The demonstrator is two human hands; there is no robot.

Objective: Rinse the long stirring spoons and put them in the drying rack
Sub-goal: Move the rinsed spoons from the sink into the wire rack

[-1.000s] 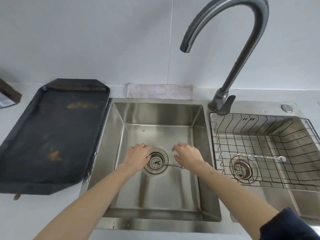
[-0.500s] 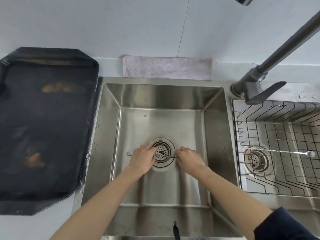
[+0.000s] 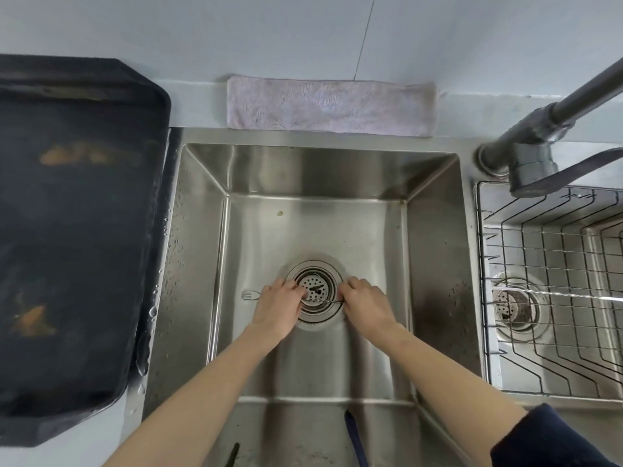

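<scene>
A long thin metal stirring spoon point(image 3: 323, 301) lies across the drain point(image 3: 314, 288) at the bottom of the steel sink point(image 3: 313, 217). Its forked end point(image 3: 248, 294) sticks out to the left of my left hand point(image 3: 278, 303). Both hands pinch the shaft, my right hand point(image 3: 365, 303) on the right part. A second long spoon point(image 3: 569, 294) rests across the wire drying rack point(image 3: 553, 251) over the right basin. No water runs from the faucet point(image 3: 526, 143).
A big dark baking tray point(image 3: 74, 230) with brown residue lies on the counter to the left. A folded pale cloth point(image 3: 330, 107) sits behind the sink. Two dark handles point(image 3: 355, 436) poke into the sink's near edge.
The camera has dropped and closed in on the sink. My hands have come together over the drain and now pinch the spoon's shaft from both sides.
</scene>
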